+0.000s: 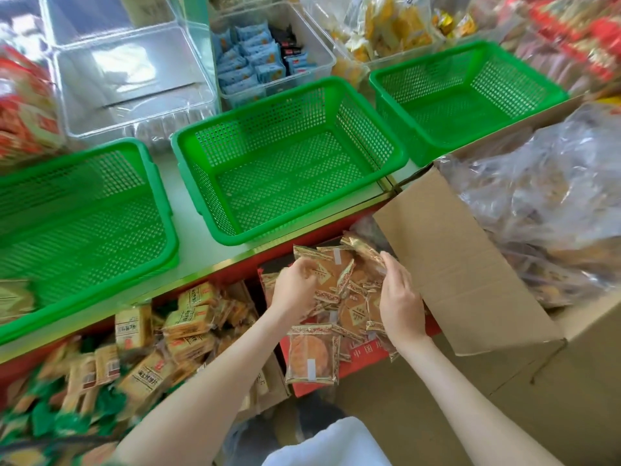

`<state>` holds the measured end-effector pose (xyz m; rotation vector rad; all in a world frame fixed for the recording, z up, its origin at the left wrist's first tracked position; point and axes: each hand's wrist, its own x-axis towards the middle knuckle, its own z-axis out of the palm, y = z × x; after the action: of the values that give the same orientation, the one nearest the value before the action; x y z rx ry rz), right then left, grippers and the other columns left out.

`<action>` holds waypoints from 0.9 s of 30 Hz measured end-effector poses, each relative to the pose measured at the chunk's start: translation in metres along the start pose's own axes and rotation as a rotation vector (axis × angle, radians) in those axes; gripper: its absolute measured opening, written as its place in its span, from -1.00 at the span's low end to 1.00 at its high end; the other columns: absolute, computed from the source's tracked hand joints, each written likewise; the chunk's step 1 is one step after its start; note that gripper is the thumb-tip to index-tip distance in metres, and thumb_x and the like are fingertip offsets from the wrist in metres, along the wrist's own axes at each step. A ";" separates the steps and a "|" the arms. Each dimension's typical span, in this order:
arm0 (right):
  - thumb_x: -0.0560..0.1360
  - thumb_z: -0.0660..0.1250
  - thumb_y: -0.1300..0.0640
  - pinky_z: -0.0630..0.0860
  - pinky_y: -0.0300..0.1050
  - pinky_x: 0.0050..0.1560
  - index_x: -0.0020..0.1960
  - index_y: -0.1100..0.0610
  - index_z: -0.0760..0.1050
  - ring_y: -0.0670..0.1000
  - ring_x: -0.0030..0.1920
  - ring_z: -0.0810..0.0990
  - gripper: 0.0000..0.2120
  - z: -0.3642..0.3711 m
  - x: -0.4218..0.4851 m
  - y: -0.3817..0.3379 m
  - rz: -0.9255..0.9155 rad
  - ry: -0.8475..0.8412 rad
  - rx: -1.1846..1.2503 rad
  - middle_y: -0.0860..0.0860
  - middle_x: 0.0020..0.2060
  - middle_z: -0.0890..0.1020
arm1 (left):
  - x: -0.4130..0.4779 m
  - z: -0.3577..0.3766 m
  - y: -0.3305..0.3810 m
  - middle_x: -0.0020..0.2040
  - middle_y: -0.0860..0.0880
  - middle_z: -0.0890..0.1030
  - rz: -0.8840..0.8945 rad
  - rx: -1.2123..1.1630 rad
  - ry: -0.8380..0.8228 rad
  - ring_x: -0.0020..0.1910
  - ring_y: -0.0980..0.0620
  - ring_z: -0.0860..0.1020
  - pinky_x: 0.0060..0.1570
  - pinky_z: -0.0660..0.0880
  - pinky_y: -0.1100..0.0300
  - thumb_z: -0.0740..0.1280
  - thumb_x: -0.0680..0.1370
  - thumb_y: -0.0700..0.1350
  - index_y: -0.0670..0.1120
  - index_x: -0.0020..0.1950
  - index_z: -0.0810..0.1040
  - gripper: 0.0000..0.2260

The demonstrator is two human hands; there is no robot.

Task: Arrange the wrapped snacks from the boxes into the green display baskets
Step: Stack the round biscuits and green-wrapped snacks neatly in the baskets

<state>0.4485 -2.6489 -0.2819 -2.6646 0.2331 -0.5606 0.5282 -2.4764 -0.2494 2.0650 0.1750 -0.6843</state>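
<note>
Three green display baskets stand on the shelf with nothing in them: the left basket, the middle basket and the right basket. Below the shelf edge, a red box holds a heap of gold-wrapped round cakes. My left hand grips wrapped cakes at the left of the heap. My right hand holds the heap's right side, with a gold wrapper at its fingertips. One wrapped cake lies at the box's front.
A large cardboard box with a clear bag of snacks stands at the right, its flap beside my right hand. Yellow wrapped snacks fill a box at lower left. Clear bins with blue packets sit behind the baskets.
</note>
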 end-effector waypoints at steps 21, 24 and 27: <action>0.46 0.36 -0.03 0.38 -0.10 0.32 0.11 0.03 0.42 -0.06 0.26 0.46 -0.72 0.059 0.042 -0.348 -0.179 -0.494 0.825 -0.04 0.11 0.48 | -0.063 -0.294 -0.079 0.00 -0.06 0.37 0.322 -0.082 0.498 -0.14 0.15 0.40 -0.21 0.23 0.45 0.12 0.66 -0.17 -0.08 0.30 0.45 -0.75; 0.52 0.37 0.10 0.48 -0.26 0.12 0.02 0.20 0.33 -0.28 -0.03 0.53 -0.74 0.077 0.048 -0.400 0.005 -0.564 1.020 -0.03 -0.07 0.44 | -0.064 -0.339 -0.106 0.03 -0.08 0.36 0.341 -0.032 0.491 -0.15 0.12 0.40 -0.11 0.24 0.40 0.14 0.65 -0.16 -0.06 0.35 0.44 -0.72; 0.56 0.30 0.24 0.39 -0.42 -0.17 0.04 0.25 0.24 -0.27 -0.22 0.44 -0.78 0.106 0.055 -0.443 0.099 -0.574 1.021 0.00 -0.15 0.35 | -0.060 -0.371 -0.129 0.05 -0.09 0.36 0.324 0.010 0.475 -0.09 0.02 0.44 -0.05 0.30 0.35 0.15 0.65 -0.14 -0.04 0.37 0.42 -0.71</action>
<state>0.5773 -2.2239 -0.1651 -1.6909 -0.0849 0.1366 0.5783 -2.0928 -0.1565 2.1698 0.1001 0.0085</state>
